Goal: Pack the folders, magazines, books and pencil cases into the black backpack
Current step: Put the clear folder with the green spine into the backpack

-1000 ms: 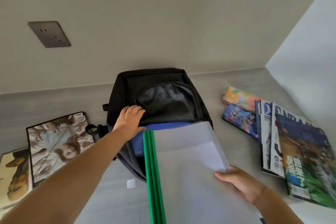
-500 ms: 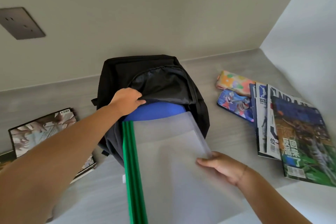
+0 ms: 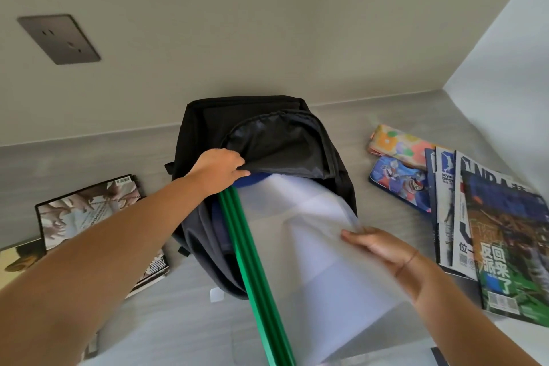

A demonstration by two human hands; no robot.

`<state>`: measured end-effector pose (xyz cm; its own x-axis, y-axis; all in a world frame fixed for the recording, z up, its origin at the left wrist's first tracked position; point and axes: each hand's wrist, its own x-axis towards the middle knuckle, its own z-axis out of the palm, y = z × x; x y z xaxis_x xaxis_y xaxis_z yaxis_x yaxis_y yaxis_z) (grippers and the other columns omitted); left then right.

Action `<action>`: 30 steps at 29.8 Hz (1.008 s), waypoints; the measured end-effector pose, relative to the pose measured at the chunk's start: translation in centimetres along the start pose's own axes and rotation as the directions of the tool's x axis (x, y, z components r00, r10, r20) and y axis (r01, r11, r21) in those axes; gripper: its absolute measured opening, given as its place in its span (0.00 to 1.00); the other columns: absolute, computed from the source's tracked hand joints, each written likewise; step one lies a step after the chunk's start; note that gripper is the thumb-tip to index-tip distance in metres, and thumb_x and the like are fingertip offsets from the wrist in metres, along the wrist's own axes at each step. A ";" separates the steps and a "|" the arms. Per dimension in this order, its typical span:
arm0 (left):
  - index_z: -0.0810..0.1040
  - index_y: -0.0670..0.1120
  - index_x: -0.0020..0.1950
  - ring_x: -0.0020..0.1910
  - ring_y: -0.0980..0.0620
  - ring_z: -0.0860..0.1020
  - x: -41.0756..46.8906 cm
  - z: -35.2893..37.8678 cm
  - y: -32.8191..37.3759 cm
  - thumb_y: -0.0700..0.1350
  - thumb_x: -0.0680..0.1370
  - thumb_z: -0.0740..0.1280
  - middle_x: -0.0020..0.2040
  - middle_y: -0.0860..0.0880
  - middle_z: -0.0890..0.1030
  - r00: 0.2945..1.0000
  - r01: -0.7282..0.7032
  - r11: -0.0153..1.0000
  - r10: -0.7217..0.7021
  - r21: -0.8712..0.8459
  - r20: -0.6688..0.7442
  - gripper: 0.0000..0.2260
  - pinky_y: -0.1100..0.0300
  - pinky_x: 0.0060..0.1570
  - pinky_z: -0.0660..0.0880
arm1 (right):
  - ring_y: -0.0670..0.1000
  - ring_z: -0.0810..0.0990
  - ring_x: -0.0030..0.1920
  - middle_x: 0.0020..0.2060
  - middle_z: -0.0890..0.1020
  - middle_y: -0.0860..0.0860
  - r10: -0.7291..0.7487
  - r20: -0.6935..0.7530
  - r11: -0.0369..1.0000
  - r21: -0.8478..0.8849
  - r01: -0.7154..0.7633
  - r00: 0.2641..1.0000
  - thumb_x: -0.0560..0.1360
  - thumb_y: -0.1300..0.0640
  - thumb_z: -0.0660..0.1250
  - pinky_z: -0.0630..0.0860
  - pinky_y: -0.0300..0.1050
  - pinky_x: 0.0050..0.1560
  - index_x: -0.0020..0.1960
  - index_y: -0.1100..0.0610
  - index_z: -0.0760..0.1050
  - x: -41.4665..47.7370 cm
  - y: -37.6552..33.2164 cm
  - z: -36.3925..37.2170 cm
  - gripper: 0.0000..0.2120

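At the left edge of the grey worktop (image 3: 89, 145) lie two glossy picture-cover books (image 3: 89, 211), flat and overlapping. A dark grey wall socket plate (image 3: 59, 38) sits on the wall above them.

The person's left hand (image 3: 218, 169) reaches forward on a straight bare arm from the lower left. Its fingers (image 3: 237, 165) are curled closed around the edge of the open flap of the black fabric backpack (image 3: 261, 128), holding the opening wide. The backpack stands at the middle of the worktop, close to the back edge by the wall. A blue folder (image 3: 252, 180) shows just inside its mouth.

A clear plastic folder with a green spine (image 3: 297, 232), holding white sheets, is tilted with its top end inside the backpack's mouth and its bottom end toward the near edge.

The right hand (image 3: 380, 246) comes in from the lower right, wrist bent. Its fingers (image 3: 353, 238) pinch the folder's right edge; motion blur hides the exact grip.

Toward the right edge lie a flower-print pencil case (image 3: 395, 142) and a blue cartoon-print pencil case (image 3: 401, 184), just beside each other. Farthest right is a fanned stack of basketball magazines (image 3: 505, 232), overlapping.
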<state>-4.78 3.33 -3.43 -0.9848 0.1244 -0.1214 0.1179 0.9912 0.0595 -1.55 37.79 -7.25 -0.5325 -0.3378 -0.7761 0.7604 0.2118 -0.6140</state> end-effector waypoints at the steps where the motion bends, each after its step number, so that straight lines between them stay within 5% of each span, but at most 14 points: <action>1: 0.79 0.43 0.56 0.52 0.45 0.77 0.0 0.0 0.0 0.54 0.79 0.60 0.51 0.46 0.80 1.000 -0.008 1.000 0.008 0.002 0.005 0.17 0.53 0.50 0.73 | 0.55 0.85 0.37 0.43 0.85 0.61 0.002 -0.003 1.000 0.001 -0.002 1.000 0.74 0.58 0.68 0.82 0.45 0.42 0.51 0.64 0.81 0.0 0.1 0.0 0.11; 10: 0.78 0.43 0.54 0.53 0.48 0.76 -0.2 0.5 0.4 0.54 0.80 0.58 0.50 0.48 0.78 0.999 -0.045 0.995 0.045 0.093 0.000 0.17 0.55 0.52 0.73 | 0.50 0.83 0.31 0.34 0.85 0.54 -0.109 -0.027 0.985 -0.141 0.104 0.994 0.75 0.61 0.68 0.80 0.41 0.38 0.48 0.62 0.80 2.7 -2.0 3.7 0.05; 13: 0.78 0.43 0.52 0.50 0.48 0.76 -0.4 0.7 0.1 0.54 0.79 0.60 0.48 0.48 0.78 0.999 -0.024 1.000 0.024 0.012 -0.035 0.16 0.56 0.45 0.71 | 0.52 0.82 0.36 0.40 0.83 0.57 -0.161 -0.074 0.958 -0.250 0.138 0.984 0.74 0.59 0.69 0.78 0.45 0.46 0.51 0.64 0.79 3.5 -3.0 4.4 0.10; 15: 0.78 0.42 0.48 0.47 0.48 0.76 -0.4 0.9 0.2 0.54 0.79 0.61 0.45 0.48 0.77 0.999 -0.009 1.000 0.008 -0.023 -0.040 0.16 0.58 0.41 0.67 | 0.52 0.80 0.38 0.42 0.82 0.57 -0.174 -0.099 0.957 -0.250 0.145 0.980 0.74 0.57 0.69 0.77 0.43 0.43 0.51 0.63 0.79 2.7 -2.7 4.6 0.10; 18: 0.78 0.42 0.47 0.45 0.48 0.76 -0.5 1.1 0.4 0.54 0.78 0.61 0.44 0.48 0.76 0.999 0.011 0.999 -0.013 -0.051 -0.045 0.16 0.58 0.40 0.67 | 0.48 0.82 0.39 0.42 0.83 0.53 -0.101 -0.050 0.994 -0.057 0.098 0.994 0.77 0.55 0.65 0.78 0.37 0.35 0.48 0.57 0.78 -0.5 -0.4 4.4 0.06; 22: 0.78 0.42 0.46 0.45 0.49 0.76 -0.8 1.2 0.7 0.54 0.78 0.62 0.43 0.48 0.76 0.997 0.014 0.996 -0.021 -0.084 -0.079 0.15 0.59 0.40 0.67 | 0.57 0.83 0.50 0.50 0.85 0.58 0.031 0.110 0.930 0.360 -0.068 0.993 0.77 0.59 0.64 0.82 0.52 0.45 0.57 0.61 0.77 -4.4 4.9 4.7 0.11; 27: 0.78 0.42 0.47 0.45 0.48 0.76 -1.0 0.9 1.3 0.53 0.78 0.62 0.44 0.48 0.77 0.996 -0.008 0.996 0.000 -0.088 -0.093 0.14 0.57 0.42 0.70 | 0.56 0.80 0.46 0.45 0.82 0.59 0.022 -0.137 0.914 0.405 0.036 0.990 0.77 0.67 0.61 0.80 0.46 0.29 0.60 0.66 0.74 -1.9 5.9 7.1 0.12; 30: 0.78 0.42 0.45 0.45 0.49 0.75 -1.2 0.7 1.7 0.53 0.78 0.62 0.42 0.48 0.76 0.994 -0.022 0.997 0.014 -0.072 -0.107 0.14 0.56 0.43 0.71 | 0.58 0.78 0.48 0.50 0.79 0.62 0.040 -0.233 0.910 0.411 0.061 0.972 0.78 0.67 0.60 0.81 0.45 0.31 0.63 0.68 0.71 1.8 3.8 8.5 0.14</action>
<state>-3.31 4.92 -3.90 -0.9910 0.1330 -0.0135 0.1300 0.9825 0.1333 3.57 30.17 -9.72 -0.5735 -0.1063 -0.8123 0.8120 -0.2049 -0.5465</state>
